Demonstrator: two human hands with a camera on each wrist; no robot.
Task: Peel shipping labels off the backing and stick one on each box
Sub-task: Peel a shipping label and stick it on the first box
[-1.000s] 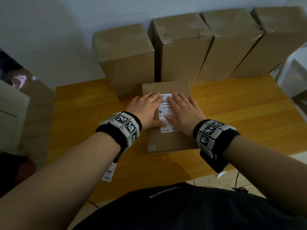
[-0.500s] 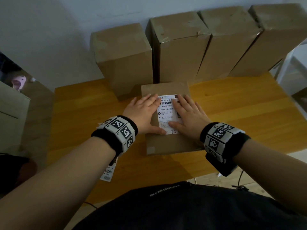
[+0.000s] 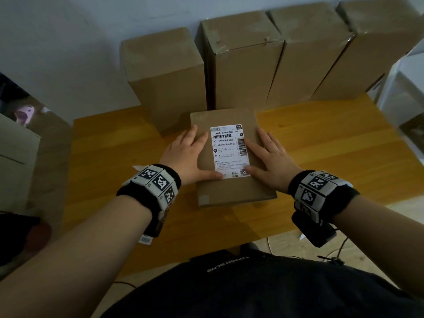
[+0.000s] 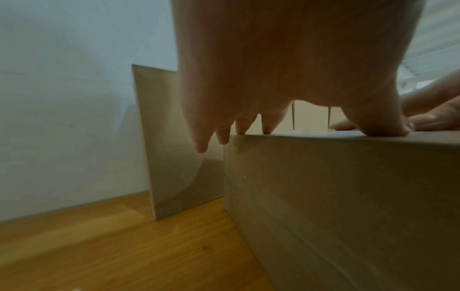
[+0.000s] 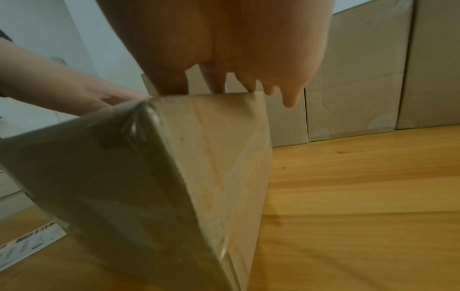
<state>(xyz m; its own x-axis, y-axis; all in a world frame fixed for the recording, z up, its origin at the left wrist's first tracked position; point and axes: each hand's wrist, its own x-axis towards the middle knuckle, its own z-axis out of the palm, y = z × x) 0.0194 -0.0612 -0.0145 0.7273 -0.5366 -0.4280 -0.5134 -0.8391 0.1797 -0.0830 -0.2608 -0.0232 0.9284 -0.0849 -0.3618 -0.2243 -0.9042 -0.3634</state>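
A flat cardboard box (image 3: pixel 231 187) lies on the wooden table (image 3: pixel 332 143) in front of me, with a white shipping label (image 3: pixel 228 150) stuck on its top face. My left hand (image 3: pixel 187 154) lies flat on the box at the label's left edge, fingers straight, thumb on the label's lower left corner. My right hand (image 3: pixel 267 154) lies flat at the label's right edge, thumb on the lower right corner. In the left wrist view the left hand's fingertips (image 4: pixel 267 128) touch the box top (image 4: pixel 348 177). In the right wrist view the box (image 5: pixel 174 177) sits under the right hand's fingers (image 5: pixel 219 82).
Several tall cardboard boxes (image 3: pixel 167 76) stand in a row against the back wall. A strip of labels (image 3: pixel 145 238) hangs at the table's near edge under my left wrist, seen also as a label sheet (image 5: pixel 27 242) in the right wrist view. A white shelf (image 3: pixel 406 92) stands right.
Both hands have slid outward from the middle of the label to its side edges, uncovering the printed face. The box has not moved.
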